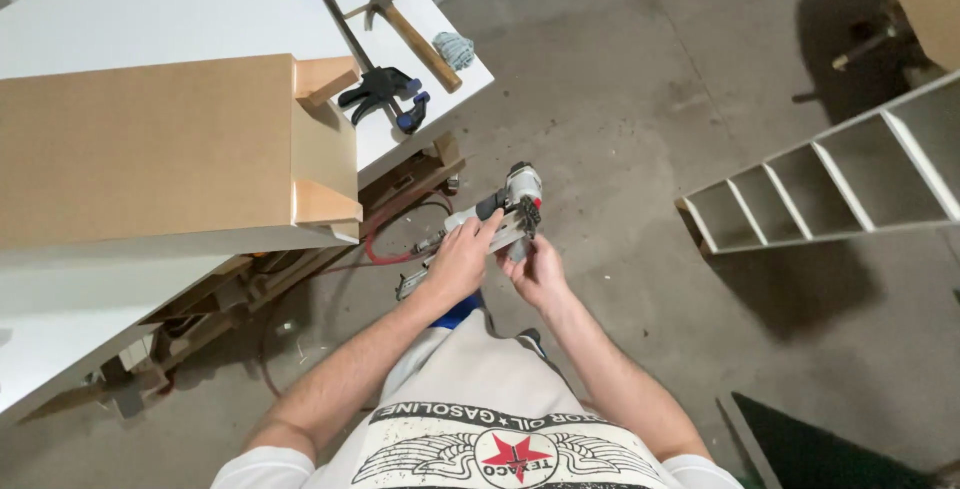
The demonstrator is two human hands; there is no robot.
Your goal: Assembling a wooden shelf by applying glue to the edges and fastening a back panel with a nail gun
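Nail gun (pixel 505 211) — both hands gripping.

You have one view only, from the camera on your head, looking steeply down past your chest to the concrete floor (pixel 640 99). Your hands sit close, near the middle of the frame. The white workbench (pixel 180 9) fills the upper left, and a white shelf unit (pixel 830 179) lies farther right.
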